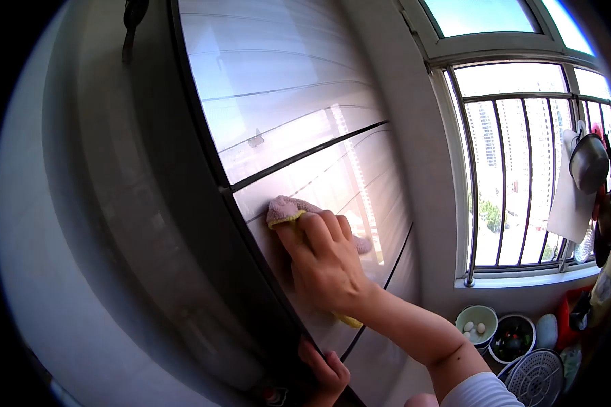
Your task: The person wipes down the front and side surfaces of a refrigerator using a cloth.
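Note:
My right hand (329,261) presses a pinkish cloth (288,206) with a yellow edge against a glossy, light refrigerator front (265,159). Its fingers are bent over the cloth, and part of the cloth sticks out on either side. Lower down, my left hand (327,372) has its fingers curled at the dark edge (265,268) of the refrigerator. The lower part of that hand is cut off by the frame. Thin dark gaps divide the front into panels, and the window is reflected in them.
On the right is a barred window (516,176), with a metal pot (588,163) hanging beside it. Below stand a pale bowl (478,316) holding eggs, a round container (512,338) with dark contents, and a grey perforated tray (536,378). A dark object (134,17) hangs upper left.

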Demonstrator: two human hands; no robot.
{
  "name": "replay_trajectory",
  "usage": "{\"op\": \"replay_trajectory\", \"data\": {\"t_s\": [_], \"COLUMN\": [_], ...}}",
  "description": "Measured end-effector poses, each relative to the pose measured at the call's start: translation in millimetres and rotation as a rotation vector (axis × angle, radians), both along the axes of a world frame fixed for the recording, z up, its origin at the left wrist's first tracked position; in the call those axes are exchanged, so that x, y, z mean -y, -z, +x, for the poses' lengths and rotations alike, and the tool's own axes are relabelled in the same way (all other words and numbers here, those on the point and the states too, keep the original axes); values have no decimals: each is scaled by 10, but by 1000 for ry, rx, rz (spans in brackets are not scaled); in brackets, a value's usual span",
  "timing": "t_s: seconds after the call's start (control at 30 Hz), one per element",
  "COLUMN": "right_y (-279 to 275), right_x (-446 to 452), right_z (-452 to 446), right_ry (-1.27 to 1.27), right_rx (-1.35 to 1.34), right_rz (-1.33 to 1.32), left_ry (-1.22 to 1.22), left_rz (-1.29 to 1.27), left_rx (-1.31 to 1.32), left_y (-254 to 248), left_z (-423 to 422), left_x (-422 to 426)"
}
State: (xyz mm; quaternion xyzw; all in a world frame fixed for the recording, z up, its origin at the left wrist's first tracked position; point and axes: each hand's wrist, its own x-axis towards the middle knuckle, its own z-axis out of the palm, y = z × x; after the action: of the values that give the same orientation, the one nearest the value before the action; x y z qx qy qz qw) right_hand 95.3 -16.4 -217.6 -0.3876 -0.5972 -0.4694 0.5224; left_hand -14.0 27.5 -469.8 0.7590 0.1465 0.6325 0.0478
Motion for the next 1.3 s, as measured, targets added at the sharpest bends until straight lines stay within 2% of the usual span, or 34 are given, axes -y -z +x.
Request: {"op": "replay_trajectory", "data": {"t_s": [0.13,0.17,0.3,0.37,0.47,0.5,0.57,0.73,0.9,1.07,1.2,1.3], "right_y": [-322,-364,-33,205,14,-130,-204,394,-227,160,-206,10], "right_x": [-127,-199,-96,-64,-170,-132,-207,-183,-125,-129,-190,-160], "right_z": [314,357,69,-147,-86,-80,-25,-96,-143,-96,78,49], "right_ry": [90,58,-47,-114,-172,-126,-120,-166,-170,-121,-43,-85], "right_rx": [-216,-204,-10,98,18,-73,-67,47,-22,-12,-151,-83], "right_rz": [49,125,71,60,144,99,114,85,97,72,84,31], "left_ry": [-38,-29,1,-59,-46,-49,-22,-14,26,13,15,-36], "left_rz": [-8,-13,-45,-27,1,-2,17,3,-7,-28,-25,5], "left_rx": [-31,-24,-3,-38,-17,-16,-11,6,29,39,51,23], "left_y": [-24,-46,-107,-91,-77,-78,-59,-33,-37,-33,-45,-15], "left_z": [-42,-36,-31,-52,-35,-36,-39,-27,-11,-4,7,6], "left_x": [18,28,83,76,35,28,10,28,16,42,24,-5]}}
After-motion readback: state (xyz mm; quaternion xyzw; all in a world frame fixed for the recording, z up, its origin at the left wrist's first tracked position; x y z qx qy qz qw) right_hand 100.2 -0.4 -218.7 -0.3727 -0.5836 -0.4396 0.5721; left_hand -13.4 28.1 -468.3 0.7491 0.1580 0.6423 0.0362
